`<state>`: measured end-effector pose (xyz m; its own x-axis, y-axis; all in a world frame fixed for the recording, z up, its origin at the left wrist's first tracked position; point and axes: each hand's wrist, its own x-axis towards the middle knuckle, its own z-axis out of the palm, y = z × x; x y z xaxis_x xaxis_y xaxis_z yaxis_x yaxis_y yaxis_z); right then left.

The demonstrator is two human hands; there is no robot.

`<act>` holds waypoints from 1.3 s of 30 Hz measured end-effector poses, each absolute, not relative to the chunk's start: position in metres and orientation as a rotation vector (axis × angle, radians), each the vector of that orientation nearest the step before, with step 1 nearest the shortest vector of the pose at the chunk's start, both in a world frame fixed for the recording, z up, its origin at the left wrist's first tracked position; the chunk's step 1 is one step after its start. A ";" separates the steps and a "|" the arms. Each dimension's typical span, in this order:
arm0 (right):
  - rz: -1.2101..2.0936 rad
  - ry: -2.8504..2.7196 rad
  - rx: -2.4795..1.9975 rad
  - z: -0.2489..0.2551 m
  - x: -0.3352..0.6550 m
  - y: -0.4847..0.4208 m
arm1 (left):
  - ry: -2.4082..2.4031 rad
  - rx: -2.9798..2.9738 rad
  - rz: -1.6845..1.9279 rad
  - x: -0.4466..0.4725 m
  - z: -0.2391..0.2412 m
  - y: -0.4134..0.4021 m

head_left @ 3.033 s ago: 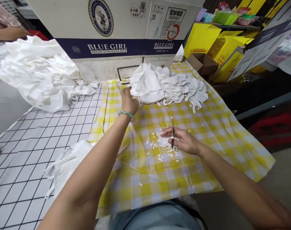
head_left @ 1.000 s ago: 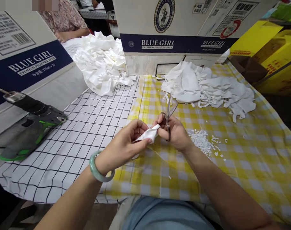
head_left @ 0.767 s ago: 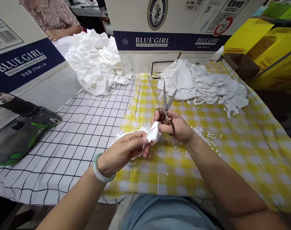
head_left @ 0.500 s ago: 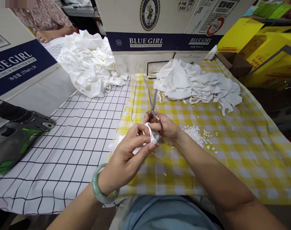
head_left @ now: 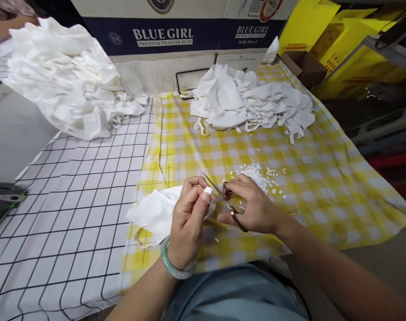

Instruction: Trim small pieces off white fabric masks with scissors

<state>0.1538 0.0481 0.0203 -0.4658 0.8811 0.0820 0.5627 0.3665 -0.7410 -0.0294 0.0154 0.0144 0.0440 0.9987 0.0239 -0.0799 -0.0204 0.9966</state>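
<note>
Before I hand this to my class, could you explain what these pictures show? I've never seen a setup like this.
There is no machine here, just a person's two bare hands. Every picture comes from one camera worn on that person's head, looking forward and down. The left hand pinches a white cloth, with a small end showing by the thumb. The right hand holds scissors, blades parted near that end. On the yellow checked cover lie small white scraps and, farther back, a white heap. Behind stands a box.
</note>
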 end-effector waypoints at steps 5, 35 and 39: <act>0.826 -2.195 -1.275 0.013 0.169 0.034 | 1.104 1.273 1.186 -0.015 0.010 0.014; 0.715 -2.190 -1.336 0.004 0.189 0.027 | 1.035 1.540 1.099 0.003 0.004 0.019; 0.575 -2.161 -1.434 0.001 0.206 0.018 | 0.959 1.598 1.019 0.016 0.007 0.026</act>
